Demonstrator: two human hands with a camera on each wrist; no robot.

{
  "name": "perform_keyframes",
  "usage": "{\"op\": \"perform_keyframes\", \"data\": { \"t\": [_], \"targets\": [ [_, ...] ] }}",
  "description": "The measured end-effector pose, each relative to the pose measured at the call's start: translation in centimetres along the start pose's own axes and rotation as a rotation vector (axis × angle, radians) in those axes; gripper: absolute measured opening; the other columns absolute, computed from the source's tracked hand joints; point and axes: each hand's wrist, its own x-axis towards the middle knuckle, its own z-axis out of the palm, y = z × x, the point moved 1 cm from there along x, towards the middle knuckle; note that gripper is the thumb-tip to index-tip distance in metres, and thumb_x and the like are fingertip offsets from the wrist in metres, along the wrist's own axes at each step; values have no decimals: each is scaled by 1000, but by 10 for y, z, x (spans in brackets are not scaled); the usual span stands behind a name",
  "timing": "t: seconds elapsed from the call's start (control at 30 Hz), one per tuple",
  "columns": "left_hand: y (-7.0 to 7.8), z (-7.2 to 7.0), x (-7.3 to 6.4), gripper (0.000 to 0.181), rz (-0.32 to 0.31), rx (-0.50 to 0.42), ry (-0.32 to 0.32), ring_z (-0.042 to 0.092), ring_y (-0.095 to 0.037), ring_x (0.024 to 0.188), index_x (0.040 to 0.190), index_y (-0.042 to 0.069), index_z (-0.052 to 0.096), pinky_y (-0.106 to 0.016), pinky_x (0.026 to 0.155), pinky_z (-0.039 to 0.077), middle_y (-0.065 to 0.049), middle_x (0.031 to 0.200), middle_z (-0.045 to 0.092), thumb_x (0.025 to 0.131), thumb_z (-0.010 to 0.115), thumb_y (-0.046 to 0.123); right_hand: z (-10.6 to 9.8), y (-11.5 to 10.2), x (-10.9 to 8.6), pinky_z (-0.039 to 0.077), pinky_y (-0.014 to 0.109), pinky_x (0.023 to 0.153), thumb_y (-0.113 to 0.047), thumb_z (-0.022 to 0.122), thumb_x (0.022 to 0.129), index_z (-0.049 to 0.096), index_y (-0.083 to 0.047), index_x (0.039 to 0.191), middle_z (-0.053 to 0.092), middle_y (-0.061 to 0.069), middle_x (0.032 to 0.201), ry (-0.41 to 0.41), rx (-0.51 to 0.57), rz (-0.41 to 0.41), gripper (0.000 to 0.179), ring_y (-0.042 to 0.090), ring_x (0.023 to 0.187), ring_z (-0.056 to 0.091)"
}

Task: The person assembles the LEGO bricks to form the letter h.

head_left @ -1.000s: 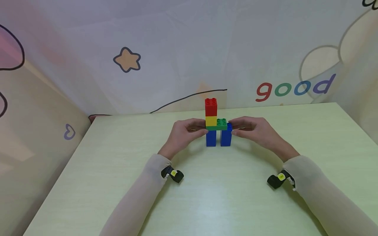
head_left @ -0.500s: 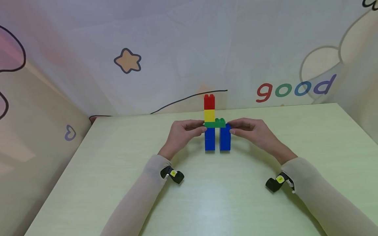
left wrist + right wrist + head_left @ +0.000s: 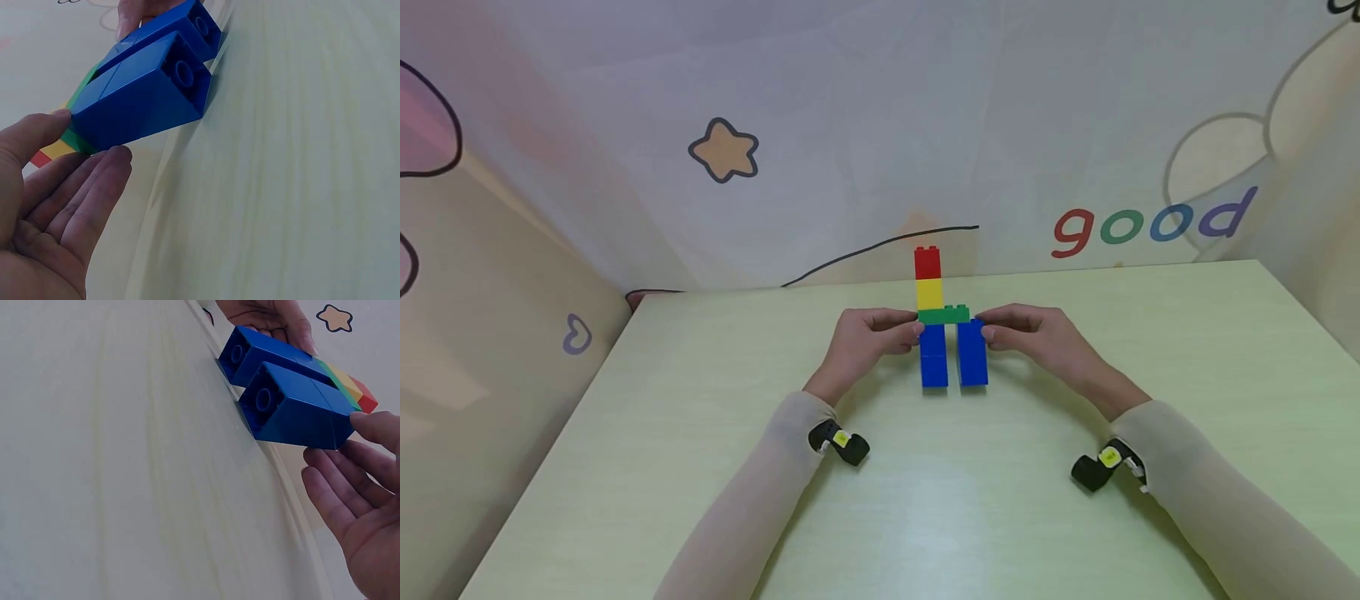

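A toy-brick figure is held up between both hands. Its two blue legs, the left one (image 3: 934, 360) and the right one (image 3: 973, 360), are stacked bricks under a green brick (image 3: 952, 316). Above the green's left half stand a yellow brick (image 3: 929, 293) and a red brick (image 3: 927, 264). My left hand (image 3: 872, 337) pinches the upper left side, near green and blue. My right hand (image 3: 1037, 333) pinches the top of the right leg. Both wrist views show the legs' hollow undersides, the left wrist view with the near leg (image 3: 144, 94) tilted over the table.
A pale wooden table (image 3: 955, 500) spreads beneath the hands. Behind it hangs a printed cloth (image 3: 850, 150) with a star and coloured letters. Each wrist carries a small black camera, the left one (image 3: 848, 448) and the right one (image 3: 1093, 472).
The brick figure has tipped back, its top leaning away and its feet swinging toward me. It also leans slightly left now. Both hands have kept their hold and shifted only a little.
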Motion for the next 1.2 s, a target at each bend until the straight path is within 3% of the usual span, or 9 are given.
{"op": "perform_keyframes", "data": {
  "t": [0.17, 0.4, 0.6, 0.87, 1.2],
  "targets": [
    [0, 1, 0, 37, -1, -2, 1, 78, -23, 99, 129, 8, 77, -35, 100, 58, -6, 113, 79, 97, 82, 25, 1, -1, 0, 53, 45, 108, -32, 68, 107, 63, -6, 147, 65, 16, 142, 2, 11, 8, 48, 33, 127, 65],
    [-3, 2, -1, 41, 11, 61, 8, 74, -19, 110, 131, 11, 77, -35, 100, 58, -3, 120, 78, 93, 86, 25, 3, 0, 2, 53, 39, 107, -28, 71, 105, 62, -6, 147, 65, 15, 143, -5, -18, 2, 48, 33, 131, 61],
    [-5, 1, -1, 38, 31, 67, -6, 73, -20, 111, 126, 9, 79, -37, 99, 58, -2, 119, 78, 92, 87, 23, 7, 3, 5, 54, 27, 102, -22, 73, 104, 61, -2, 146, 66, 17, 140, -20, 0, -10, 48, 33, 127, 63],
    [-10, 1, 0, 35, -22, 74, -21, 69, -20, 114, 125, 12, 80, -37, 101, 57, 0, 119, 77, 93, 86, 25, 12, 8, 6, 47, 53, 114, -26, 71, 105, 61, -4, 146, 64, 17, 144, -33, -23, 17, 48, 36, 132, 59],
    [-10, 4, 1, 37, -81, 118, 20, 71, -19, 111, 125, 12, 80, -39, 102, 55, 1, 113, 79, 93, 87, 29, 20, 3, 4, 41, 56, 118, -24, 64, 109, 56, -2, 152, 59, 20, 150, 1, 17, 59, 49, 39, 140, 53]
  ]
}}
